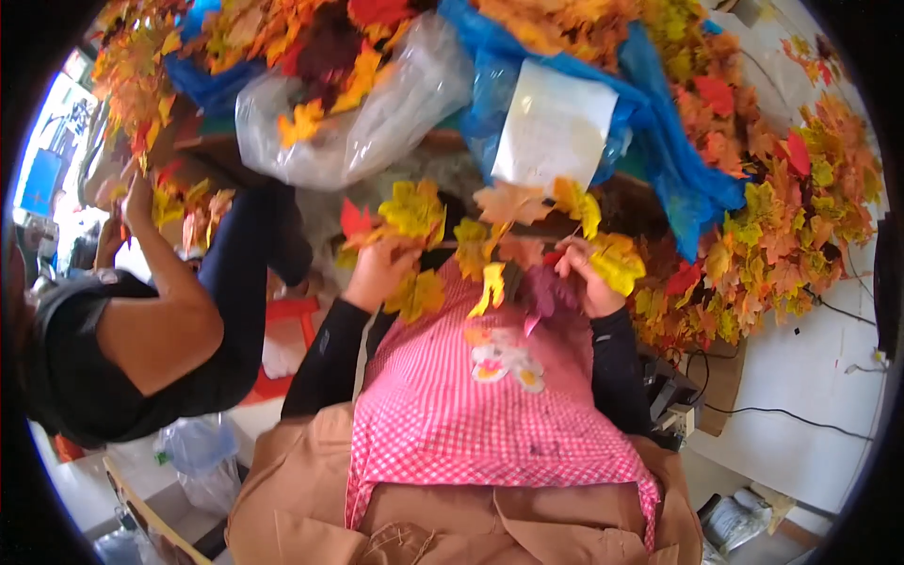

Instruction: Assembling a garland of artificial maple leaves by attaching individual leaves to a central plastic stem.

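Lap: tan jacket spread at the lower edge, with a pink checked apron lying over it up to the hands.
Left hand: the left hand comes out of a black sleeve and is closed in a grip around a bunch of leaves, yellow and orange with one red, held just above the apron.
Right hand: the right hand has its fingers pressed together, pinching a yellow leaf beside a purple one; a leaf string runs between the two hands.
Where the leaves are: held in the air between both hands, above the apron's top edge and in front of the bags.
Surface: no bare tabletop shows; ahead lie a clear plastic bag and a blue plastic bag stuffed with leaves, a white sheet of paper resting on the blue one.
Right side: a heap of autumn leaves against a white floor crossed by black cables.
Left side: another person's arm, raised, its hand among hanging leaves; a red stool stands between that person and the lap.
Room: bright window at the far left edge.
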`<control>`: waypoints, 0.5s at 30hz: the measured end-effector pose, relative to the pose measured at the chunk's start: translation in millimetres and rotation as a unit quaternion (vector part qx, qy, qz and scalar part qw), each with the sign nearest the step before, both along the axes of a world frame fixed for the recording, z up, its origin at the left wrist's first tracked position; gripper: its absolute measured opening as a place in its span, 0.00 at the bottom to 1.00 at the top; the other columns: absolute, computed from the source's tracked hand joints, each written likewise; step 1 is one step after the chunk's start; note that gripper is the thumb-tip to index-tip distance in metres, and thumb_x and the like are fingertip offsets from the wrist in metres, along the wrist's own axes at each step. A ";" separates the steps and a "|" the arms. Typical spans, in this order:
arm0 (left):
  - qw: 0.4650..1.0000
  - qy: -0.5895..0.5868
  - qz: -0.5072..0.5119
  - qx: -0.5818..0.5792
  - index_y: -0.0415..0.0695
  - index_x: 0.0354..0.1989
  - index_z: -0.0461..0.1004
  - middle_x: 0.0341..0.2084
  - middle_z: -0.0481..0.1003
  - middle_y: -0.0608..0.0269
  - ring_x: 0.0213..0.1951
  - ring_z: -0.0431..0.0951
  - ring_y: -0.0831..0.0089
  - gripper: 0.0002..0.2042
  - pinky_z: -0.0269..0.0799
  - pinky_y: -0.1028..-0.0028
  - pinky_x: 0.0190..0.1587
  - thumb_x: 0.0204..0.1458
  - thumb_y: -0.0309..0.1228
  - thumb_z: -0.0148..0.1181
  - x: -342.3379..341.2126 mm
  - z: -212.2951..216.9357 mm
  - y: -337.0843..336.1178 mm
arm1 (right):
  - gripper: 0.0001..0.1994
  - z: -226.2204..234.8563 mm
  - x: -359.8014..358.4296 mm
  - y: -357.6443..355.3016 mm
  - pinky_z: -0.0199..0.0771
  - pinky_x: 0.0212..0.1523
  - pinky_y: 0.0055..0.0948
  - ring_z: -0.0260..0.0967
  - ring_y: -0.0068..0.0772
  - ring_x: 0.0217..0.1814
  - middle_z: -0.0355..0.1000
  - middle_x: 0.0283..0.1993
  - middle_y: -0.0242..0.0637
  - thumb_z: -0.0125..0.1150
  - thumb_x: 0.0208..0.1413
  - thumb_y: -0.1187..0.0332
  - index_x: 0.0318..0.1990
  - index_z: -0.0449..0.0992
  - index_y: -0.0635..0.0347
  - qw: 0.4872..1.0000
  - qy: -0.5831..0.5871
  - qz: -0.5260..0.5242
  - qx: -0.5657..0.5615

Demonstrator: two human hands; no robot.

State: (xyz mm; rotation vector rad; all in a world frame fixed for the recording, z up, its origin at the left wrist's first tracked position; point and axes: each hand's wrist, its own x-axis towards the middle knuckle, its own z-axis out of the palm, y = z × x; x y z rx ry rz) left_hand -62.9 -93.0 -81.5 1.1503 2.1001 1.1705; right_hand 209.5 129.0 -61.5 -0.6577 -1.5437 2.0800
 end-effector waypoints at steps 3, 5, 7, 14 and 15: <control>0.997 0.006 -0.008 0.073 0.36 0.39 0.77 0.24 0.77 0.61 0.25 0.77 0.75 0.08 0.71 0.75 0.28 0.51 0.24 0.61 -1.7 -0.2 0.6 | 0.12 6.8 0.0 -6.0 0.65 0.39 0.22 0.64 0.20 0.32 0.67 0.26 0.28 0.55 0.60 0.66 0.45 0.72 0.65 0.999 -0.001 -0.032 -0.006; 0.996 -0.072 0.014 0.046 0.37 0.39 0.77 0.23 0.77 0.64 0.24 0.76 0.78 0.08 0.70 0.78 0.27 0.53 0.26 0.60 -3.3 1.3 3.9 | 0.12 6.5 2.1 3.6 0.65 0.41 0.22 0.64 0.20 0.32 0.68 0.28 0.29 0.55 0.60 0.67 0.46 0.72 0.66 1.000 -0.008 -0.023 -0.001; 0.989 -0.143 0.035 0.032 0.37 0.40 0.77 0.22 0.76 0.67 0.23 0.75 0.82 0.07 0.70 0.81 0.25 0.55 0.27 0.59 -2.6 -0.1 -1.0 | 0.13 1.0 -0.5 -0.9 0.66 0.42 0.23 0.64 0.20 0.32 0.70 0.34 0.31 0.55 0.60 0.67 0.47 0.71 0.66 0.999 -0.006 -0.032 -0.027; 0.972 -0.225 0.049 0.053 0.38 0.41 0.76 0.23 0.76 0.69 0.20 0.73 0.86 0.07 0.68 0.84 0.19 0.56 0.28 0.58 -1.1 -3.3 -6.8 | 0.13 -5.9 1.5 -1.8 0.67 0.44 0.24 0.65 0.20 0.33 0.71 0.42 0.35 0.56 0.60 0.69 0.49 0.71 0.67 0.999 -0.011 -0.020 -0.025; 0.971 -0.231 0.058 0.034 0.39 0.41 0.76 0.23 0.76 0.69 0.20 0.72 0.86 0.07 0.68 0.84 0.19 0.56 0.27 0.58 0.2 -0.4 -7.3 | 0.13 -6.1 2.4 -2.1 0.67 0.44 0.23 0.65 0.20 0.33 0.71 0.42 0.35 0.56 0.60 0.69 0.49 0.71 0.67 0.999 -0.016 -0.023 -0.029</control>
